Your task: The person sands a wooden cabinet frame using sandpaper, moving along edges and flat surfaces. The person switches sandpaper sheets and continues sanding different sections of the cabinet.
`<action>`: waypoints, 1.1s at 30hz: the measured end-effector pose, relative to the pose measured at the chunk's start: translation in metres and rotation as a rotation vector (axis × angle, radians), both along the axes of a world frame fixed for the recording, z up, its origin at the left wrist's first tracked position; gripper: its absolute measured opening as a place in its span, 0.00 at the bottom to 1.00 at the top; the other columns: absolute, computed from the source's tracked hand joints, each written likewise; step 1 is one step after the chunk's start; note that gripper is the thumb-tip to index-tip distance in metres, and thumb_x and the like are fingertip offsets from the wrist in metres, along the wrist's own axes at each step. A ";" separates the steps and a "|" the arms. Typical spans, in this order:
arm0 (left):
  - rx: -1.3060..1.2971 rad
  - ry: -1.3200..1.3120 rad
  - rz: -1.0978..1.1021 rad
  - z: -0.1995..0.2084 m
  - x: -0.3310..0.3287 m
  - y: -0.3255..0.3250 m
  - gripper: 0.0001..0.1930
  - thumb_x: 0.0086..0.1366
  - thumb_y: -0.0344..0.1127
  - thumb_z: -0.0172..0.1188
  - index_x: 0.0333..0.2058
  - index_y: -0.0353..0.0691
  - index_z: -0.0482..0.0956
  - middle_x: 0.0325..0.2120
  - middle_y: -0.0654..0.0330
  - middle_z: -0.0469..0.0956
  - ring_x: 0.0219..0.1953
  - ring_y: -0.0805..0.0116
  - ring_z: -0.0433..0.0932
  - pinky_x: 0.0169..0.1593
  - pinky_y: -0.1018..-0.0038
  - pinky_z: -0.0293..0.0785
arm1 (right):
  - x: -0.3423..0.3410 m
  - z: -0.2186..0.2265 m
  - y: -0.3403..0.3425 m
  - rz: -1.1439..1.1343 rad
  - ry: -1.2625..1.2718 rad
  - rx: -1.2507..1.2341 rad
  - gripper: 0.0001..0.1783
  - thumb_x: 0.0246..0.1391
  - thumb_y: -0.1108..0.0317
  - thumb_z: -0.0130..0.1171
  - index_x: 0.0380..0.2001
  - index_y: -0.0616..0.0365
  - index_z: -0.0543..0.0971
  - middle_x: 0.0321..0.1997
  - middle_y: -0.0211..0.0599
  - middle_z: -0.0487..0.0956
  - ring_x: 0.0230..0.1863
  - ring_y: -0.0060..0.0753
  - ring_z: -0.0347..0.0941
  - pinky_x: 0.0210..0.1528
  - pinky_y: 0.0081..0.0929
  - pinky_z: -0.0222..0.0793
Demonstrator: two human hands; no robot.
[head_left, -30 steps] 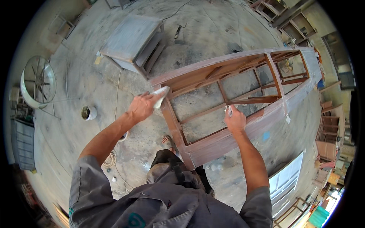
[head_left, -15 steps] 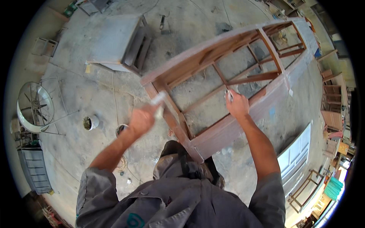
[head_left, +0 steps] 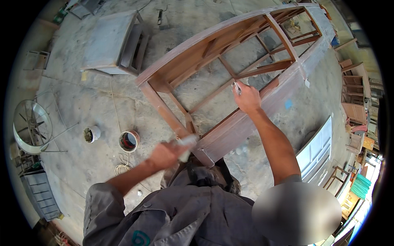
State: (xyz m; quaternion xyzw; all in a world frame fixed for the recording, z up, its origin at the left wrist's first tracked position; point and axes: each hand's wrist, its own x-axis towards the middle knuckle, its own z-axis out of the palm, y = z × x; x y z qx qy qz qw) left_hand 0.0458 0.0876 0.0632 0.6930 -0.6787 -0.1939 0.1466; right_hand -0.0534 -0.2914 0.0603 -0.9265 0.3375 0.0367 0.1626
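Stretching away from me toward the upper right, the wooden frame (head_left: 230, 135) lies with its near end just in front of me, reddish brown inside and dusted whitish along its outer faces. My left hand (head_left: 164, 156) is blurred, its fingers bent round a pale pad (head_left: 188, 141) at the near right corner of the frame, where the end rail (head_left: 163, 107) meets the long side, so that corner sits just beyond and to the right of the hand; whether the pad touches the wood I cannot tell. My right hand (head_left: 248, 98) is curled nearly closed, a small white thing (head_left: 237, 87) between thumb and fingers, and shows over the long right side, with the frame's open middle beyond it. Left of the frame, on the concrete floor (head_left: 82, 106), stand an open bucket (head_left: 122, 142), red and dark inside, and a smaller white pot (head_left: 96, 133) holding something dull green. A coil of cord (head_left: 122, 168) lies to the left of my left hand. Farther out, a grey cabinet (head_left: 108, 39) stands at upper left, and a white panel (head_left: 320, 143) is off to the right.
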 end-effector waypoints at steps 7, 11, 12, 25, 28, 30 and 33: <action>-0.067 0.008 0.220 -0.016 0.000 0.016 0.38 0.49 0.24 0.59 0.63 0.54 0.76 0.31 0.52 0.83 0.32 0.53 0.84 0.31 0.58 0.83 | 0.002 0.001 0.003 -0.013 0.015 0.020 0.14 0.65 0.54 0.56 0.41 0.51 0.81 0.34 0.54 0.85 0.39 0.64 0.81 0.46 0.57 0.77; -0.075 0.039 0.203 -0.020 0.046 0.013 0.39 0.51 0.26 0.61 0.65 0.56 0.75 0.46 0.49 0.84 0.41 0.50 0.86 0.44 0.58 0.85 | 0.000 -0.003 -0.001 -0.009 0.001 0.006 0.14 0.64 0.54 0.56 0.42 0.51 0.82 0.34 0.54 0.85 0.40 0.65 0.81 0.46 0.57 0.77; -0.119 0.036 0.293 -0.021 0.088 0.004 0.37 0.54 0.25 0.60 0.66 0.54 0.74 0.48 0.47 0.84 0.43 0.48 0.86 0.46 0.57 0.84 | -0.003 -0.006 -0.001 -0.001 0.002 0.009 0.14 0.64 0.54 0.56 0.43 0.51 0.82 0.35 0.54 0.85 0.40 0.65 0.81 0.46 0.57 0.77; -0.312 0.325 0.407 -0.007 0.178 -0.012 0.30 0.67 0.22 0.56 0.68 0.47 0.70 0.53 0.39 0.79 0.52 0.34 0.78 0.55 0.55 0.77 | -0.003 -0.006 -0.004 0.017 -0.045 -0.029 0.14 0.64 0.55 0.57 0.36 0.53 0.81 0.32 0.54 0.84 0.37 0.66 0.81 0.41 0.57 0.77; -0.310 0.291 0.455 0.000 0.169 -0.020 0.31 0.66 0.22 0.56 0.69 0.48 0.69 0.53 0.39 0.79 0.52 0.34 0.78 0.55 0.55 0.76 | 0.000 -0.005 -0.005 0.030 -0.050 -0.050 0.14 0.64 0.54 0.57 0.37 0.53 0.81 0.32 0.54 0.84 0.37 0.66 0.81 0.42 0.58 0.76; -0.256 0.242 0.477 -0.001 0.164 -0.016 0.32 0.66 0.23 0.56 0.69 0.48 0.69 0.54 0.39 0.78 0.53 0.35 0.77 0.56 0.54 0.76 | -0.002 -0.006 0.003 0.040 -0.057 -0.056 0.14 0.64 0.54 0.57 0.38 0.53 0.81 0.32 0.54 0.84 0.37 0.65 0.81 0.42 0.58 0.76; -0.123 0.247 0.511 -0.003 0.168 -0.011 0.31 0.65 0.23 0.57 0.68 0.46 0.70 0.56 0.40 0.78 0.57 0.35 0.76 0.58 0.53 0.75 | -0.001 -0.007 -0.002 0.032 -0.062 -0.053 0.14 0.64 0.54 0.57 0.38 0.53 0.82 0.32 0.55 0.84 0.38 0.65 0.81 0.43 0.57 0.77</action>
